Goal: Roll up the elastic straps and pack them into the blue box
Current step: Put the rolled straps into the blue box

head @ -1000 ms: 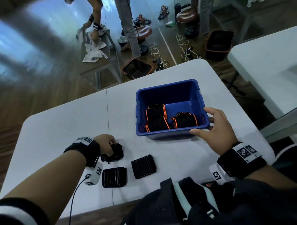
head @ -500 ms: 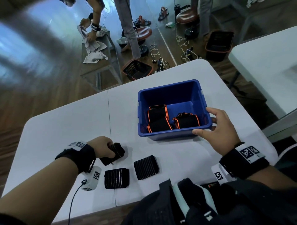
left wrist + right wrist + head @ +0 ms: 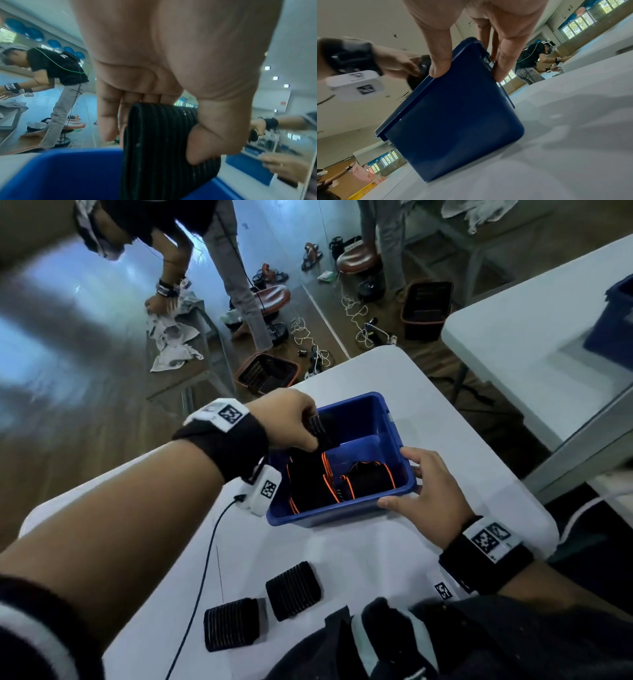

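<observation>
The blue box stands on the white table and holds several black rolled straps with orange edges. My left hand pinches a black ribbed rolled strap between thumb and fingers above the box's far left part; the same rolled strap shows close up in the left wrist view, over the box. My right hand grips the near right corner of the box, thumb on the front rim and fingers on the side. Two more black rolled straps lie on the table near me.
A second white table with another blue bin stands to the right. Beyond the table's far edge are baskets, cables and stools on the wooden floor. A person bends over a bench at the back left.
My left hand lifted a black rolled strap off the table and carried it up and right over the box. My right hand stayed on the box's corner.
</observation>
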The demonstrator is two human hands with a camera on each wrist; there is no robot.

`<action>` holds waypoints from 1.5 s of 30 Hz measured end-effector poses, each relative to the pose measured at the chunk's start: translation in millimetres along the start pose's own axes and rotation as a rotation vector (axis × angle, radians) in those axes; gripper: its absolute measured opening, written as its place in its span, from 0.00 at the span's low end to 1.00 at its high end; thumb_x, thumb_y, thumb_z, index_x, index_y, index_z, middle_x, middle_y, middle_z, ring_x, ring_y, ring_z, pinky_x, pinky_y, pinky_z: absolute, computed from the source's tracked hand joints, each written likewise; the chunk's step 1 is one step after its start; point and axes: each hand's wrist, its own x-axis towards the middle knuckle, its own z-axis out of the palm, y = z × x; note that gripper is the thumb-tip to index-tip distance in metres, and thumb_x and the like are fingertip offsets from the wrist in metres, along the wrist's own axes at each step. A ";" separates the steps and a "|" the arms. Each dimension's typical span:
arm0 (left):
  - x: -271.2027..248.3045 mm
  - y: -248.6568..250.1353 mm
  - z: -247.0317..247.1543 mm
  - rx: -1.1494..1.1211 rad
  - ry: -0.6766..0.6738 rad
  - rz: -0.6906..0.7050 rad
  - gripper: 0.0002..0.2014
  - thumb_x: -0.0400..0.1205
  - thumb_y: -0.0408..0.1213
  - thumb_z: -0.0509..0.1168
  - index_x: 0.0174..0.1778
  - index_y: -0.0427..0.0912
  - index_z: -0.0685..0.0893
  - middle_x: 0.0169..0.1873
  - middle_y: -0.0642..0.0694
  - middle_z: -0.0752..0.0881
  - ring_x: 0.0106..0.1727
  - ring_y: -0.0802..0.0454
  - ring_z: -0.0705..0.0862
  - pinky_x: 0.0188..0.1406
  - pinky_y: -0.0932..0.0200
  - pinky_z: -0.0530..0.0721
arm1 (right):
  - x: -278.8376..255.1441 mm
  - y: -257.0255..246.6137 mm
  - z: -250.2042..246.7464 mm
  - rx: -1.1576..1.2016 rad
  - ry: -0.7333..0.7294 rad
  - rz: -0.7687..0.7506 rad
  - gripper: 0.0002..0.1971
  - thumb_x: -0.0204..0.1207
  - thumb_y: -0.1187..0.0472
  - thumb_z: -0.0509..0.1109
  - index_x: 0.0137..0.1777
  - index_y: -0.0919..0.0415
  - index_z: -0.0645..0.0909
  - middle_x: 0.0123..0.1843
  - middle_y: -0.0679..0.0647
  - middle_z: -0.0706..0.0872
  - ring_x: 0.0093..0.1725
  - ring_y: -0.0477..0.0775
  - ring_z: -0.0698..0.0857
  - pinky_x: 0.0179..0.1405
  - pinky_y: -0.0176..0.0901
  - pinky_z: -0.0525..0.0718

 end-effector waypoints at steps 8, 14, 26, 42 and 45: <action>94.6 56.7 48.3 0.316 -0.167 0.047 0.13 0.69 0.43 0.78 0.46 0.43 0.89 0.42 0.43 0.90 0.42 0.43 0.87 0.38 0.55 0.84 | -1.0 -4.1 0.5 -0.031 -0.014 0.002 0.45 0.65 0.53 0.86 0.80 0.52 0.66 0.74 0.43 0.70 0.68 0.39 0.73 0.69 0.33 0.72; 129.5 65.9 74.9 0.454 -0.299 -0.006 0.07 0.79 0.39 0.74 0.48 0.40 0.87 0.33 0.45 0.82 0.43 0.42 0.82 0.41 0.54 0.76 | -4.1 -3.6 -1.4 -0.025 -0.035 -0.012 0.43 0.69 0.51 0.83 0.81 0.51 0.64 0.78 0.42 0.66 0.73 0.41 0.73 0.72 0.32 0.70; 144.9 62.9 84.5 0.439 -0.323 -0.139 0.11 0.76 0.45 0.72 0.33 0.44 0.82 0.33 0.45 0.86 0.44 0.39 0.88 0.55 0.42 0.88 | -2.6 1.7 -7.4 0.013 -0.058 -0.030 0.43 0.70 0.52 0.82 0.82 0.51 0.63 0.80 0.42 0.64 0.76 0.43 0.72 0.75 0.40 0.75; 46.0 36.5 18.6 0.084 0.064 -0.050 0.14 0.76 0.52 0.75 0.51 0.48 0.89 0.45 0.51 0.89 0.50 0.50 0.87 0.53 0.55 0.84 | 3.5 5.2 -12.2 -0.003 -0.112 -0.054 0.42 0.66 0.49 0.85 0.77 0.48 0.67 0.70 0.36 0.67 0.66 0.36 0.74 0.69 0.42 0.80; -6.8 12.3 17.3 -0.130 0.177 -0.104 0.07 0.79 0.50 0.73 0.46 0.52 0.89 0.39 0.56 0.89 0.45 0.55 0.87 0.51 0.55 0.84 | 8.1 6.9 -15.7 0.038 -0.093 -0.031 0.37 0.66 0.38 0.79 0.73 0.46 0.70 0.68 0.37 0.68 0.65 0.41 0.78 0.61 0.50 0.86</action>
